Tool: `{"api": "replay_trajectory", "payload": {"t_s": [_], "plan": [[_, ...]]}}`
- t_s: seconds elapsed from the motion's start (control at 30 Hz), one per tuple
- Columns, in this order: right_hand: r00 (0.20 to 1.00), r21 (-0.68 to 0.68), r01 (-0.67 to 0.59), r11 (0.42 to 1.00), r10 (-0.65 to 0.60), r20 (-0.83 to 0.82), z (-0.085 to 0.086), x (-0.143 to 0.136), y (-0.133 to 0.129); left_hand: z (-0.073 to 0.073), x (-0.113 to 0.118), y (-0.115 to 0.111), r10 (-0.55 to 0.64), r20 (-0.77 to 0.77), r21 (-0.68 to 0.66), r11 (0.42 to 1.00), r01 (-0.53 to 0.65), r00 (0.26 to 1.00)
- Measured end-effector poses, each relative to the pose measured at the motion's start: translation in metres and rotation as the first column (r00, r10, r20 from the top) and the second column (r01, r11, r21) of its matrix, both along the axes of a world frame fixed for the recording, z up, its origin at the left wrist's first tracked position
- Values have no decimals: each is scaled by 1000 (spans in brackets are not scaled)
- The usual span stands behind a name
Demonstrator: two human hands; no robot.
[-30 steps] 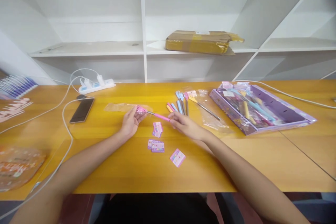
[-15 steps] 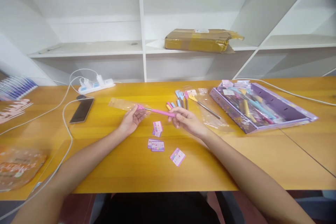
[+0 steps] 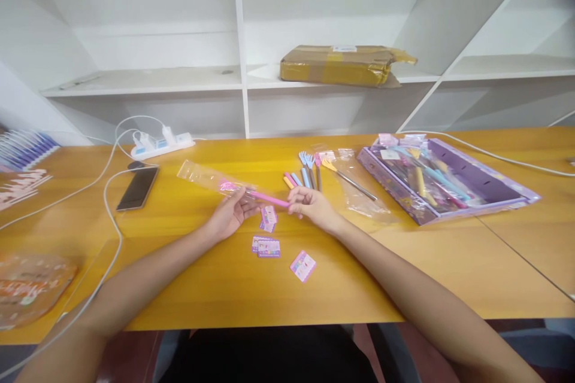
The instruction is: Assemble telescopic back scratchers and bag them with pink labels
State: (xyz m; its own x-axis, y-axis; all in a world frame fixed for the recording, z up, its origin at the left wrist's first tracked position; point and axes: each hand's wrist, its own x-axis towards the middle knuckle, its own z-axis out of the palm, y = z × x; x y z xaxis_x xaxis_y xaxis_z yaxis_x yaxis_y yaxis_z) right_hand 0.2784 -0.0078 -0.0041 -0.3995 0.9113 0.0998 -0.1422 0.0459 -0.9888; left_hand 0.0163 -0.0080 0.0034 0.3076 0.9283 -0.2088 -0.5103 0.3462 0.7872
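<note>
A pink stick tool (image 3: 273, 198) lies between my two hands, its hand-shaped head inside a clear plastic sleeve (image 3: 197, 176). My left hand (image 3: 231, 212) is closed on the sleeve and the tool near its middle. The fingers of my right hand (image 3: 308, 206) pinch the right end of the pink handle. Just below are small printed cards: a pair (image 3: 268, 218) by my left fingertips, another pair (image 3: 268, 247) lower down, and a single tilted card (image 3: 303, 266). Beyond my right hand lie blue and pink forked tools (image 3: 308, 161) and a yellow one (image 3: 348, 179).
A purple box (image 3: 398, 191) of wrapped tools stands at the right, beside an empty clear bag (image 3: 363, 203). At the left are a phone (image 3: 138, 187), a power strip (image 3: 162, 146) and a loose white cable (image 3: 117, 221). A taped carton (image 3: 336, 66) rests on the shelf.
The tool's head has gone into the clear sleeve. My left hand has shifted right along the tool, and the tool's right end has dropped slightly with my right hand.
</note>
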Motion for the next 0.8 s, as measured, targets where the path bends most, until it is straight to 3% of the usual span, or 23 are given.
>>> {"api": "replay_trajectory", "payload": {"t_s": [0.07,0.17,0.27,0.37,0.47,0.57,0.67,0.8], "plan": [[998,44,-9,999,6,60,0,-2,-3,-1,5,-10,-70,-4,44,997,70,998],[974,240,0,971,-55,221,0,-5,-12,0,13,-26,-197,-49,121,972,202,979],[914,482,-23,876,-177,366,0,-10,-24,1,19,-38,-284,-123,147,942,301,951],[840,634,-66,770,-301,452,1,-15,-35,-1,23,-43,-314,-146,131,934,333,938],[807,679,-148,719,-308,503,5,-15,-40,-4,25,-43,-275,-134,103,952,289,952],[839,692,-210,691,-236,491,9,-6,-36,-3,25,-39,-218,-96,89,970,226,971],[845,718,-246,651,-219,488,10,3,-28,-1,22,-34,-236,-44,93,967,239,971],[778,781,-315,540,-324,538,8,4,-22,0,18,-29,-244,9,57,968,244,970]]}}
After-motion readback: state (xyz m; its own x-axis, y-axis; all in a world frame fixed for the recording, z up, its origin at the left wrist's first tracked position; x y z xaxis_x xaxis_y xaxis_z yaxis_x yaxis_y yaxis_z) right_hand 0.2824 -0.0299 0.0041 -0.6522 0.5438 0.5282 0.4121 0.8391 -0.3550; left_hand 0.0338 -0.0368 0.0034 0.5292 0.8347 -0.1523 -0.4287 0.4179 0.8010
